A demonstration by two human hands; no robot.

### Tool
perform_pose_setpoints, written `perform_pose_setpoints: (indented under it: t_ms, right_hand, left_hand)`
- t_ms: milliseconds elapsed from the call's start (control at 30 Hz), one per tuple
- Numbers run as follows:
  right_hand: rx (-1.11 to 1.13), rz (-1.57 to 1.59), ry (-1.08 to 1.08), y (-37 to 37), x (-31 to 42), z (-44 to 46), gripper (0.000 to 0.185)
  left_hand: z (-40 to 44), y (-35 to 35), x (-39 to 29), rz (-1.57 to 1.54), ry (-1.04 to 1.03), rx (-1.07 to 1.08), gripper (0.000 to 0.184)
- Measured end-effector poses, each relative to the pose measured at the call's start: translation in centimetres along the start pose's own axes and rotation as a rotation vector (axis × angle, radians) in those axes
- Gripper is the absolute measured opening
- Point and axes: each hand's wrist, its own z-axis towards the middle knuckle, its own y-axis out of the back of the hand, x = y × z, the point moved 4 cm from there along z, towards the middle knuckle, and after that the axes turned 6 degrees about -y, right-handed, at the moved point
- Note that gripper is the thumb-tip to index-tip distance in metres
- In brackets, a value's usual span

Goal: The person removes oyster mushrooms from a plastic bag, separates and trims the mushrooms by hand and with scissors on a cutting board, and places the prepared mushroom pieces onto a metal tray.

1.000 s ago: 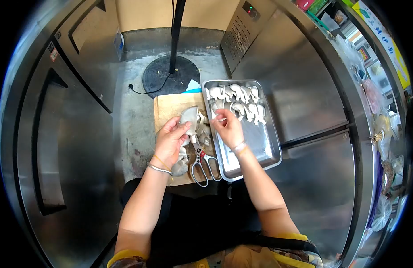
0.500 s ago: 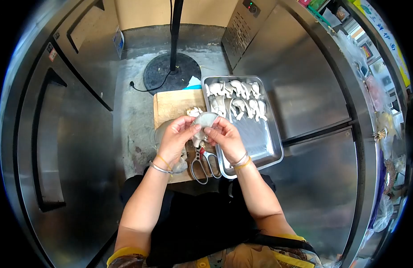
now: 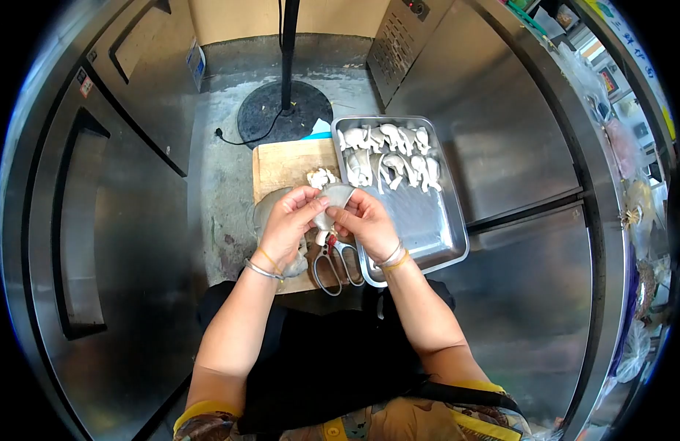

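Observation:
A grey oyster mushroom [image 3: 335, 195] with a white stem is held up between both hands, above a wooden board [image 3: 287, 167]. My left hand [image 3: 287, 224] pinches the left side of its cap between thumb and fingers. On the opposite side, my right hand [image 3: 368, 224] pinches the cap's edge the same way. Below the hands lie scissors [image 3: 325, 275] with grey handles and a red part at the pivot; their blades are mostly hidden. More grey mushrooms [image 3: 266, 212] sit beside and beneath my left hand, partly covered. Pale scraps [image 3: 321, 176] lie on the board behind the held mushroom.
To the right, a metal tray [image 3: 452, 237] holds mushroom pieces [image 3: 394, 137] in two rows at its far end. A round black base [image 3: 270, 121] with a pole and cable stands beyond the board. Stainless-steel cabinets [image 3: 134, 264] flank both sides.
The mushroom cap has tilted and folded between my fingers, its right edge now raised. Both hands keep their pinch. The whole view has shifted slightly.

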Motion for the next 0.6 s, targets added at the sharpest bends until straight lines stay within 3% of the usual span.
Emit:
perform_pose_setpoints:
  t_ms: [100,200,400,500,600]
  right_hand:
    - [-0.032,0.032,0.012,0.9,0.3,0.2,0.016]
    - [-0.249,-0.096,0.151,4.9,1.8,0.7,0.007]
    - [-0.631,-0.735,0.202,13.9,0.1,5.8,0.02]
    - [-0.653,-0.954,0.196,13.1,0.7,7.0,0.027]
    - [-0.532,-0.962,0.129,12.0,0.7,8.3,0.03]
  left_hand:
    - [-0.2,-0.5,-0.7,-0.071,-0.012,-0.053,0.018]
    - [-0.3,-0.3,-0.9,-0.017,0.004,-0.046,0.026]
    - [0.1,1.1,-0.2,-0.086,0.035,-0.153,0.023]
    - [0.2,1.4,-0.5,-0.132,0.051,-0.186,0.022]
    - [0.3,1.8,-0.6,-0.178,0.076,-0.177,0.025]
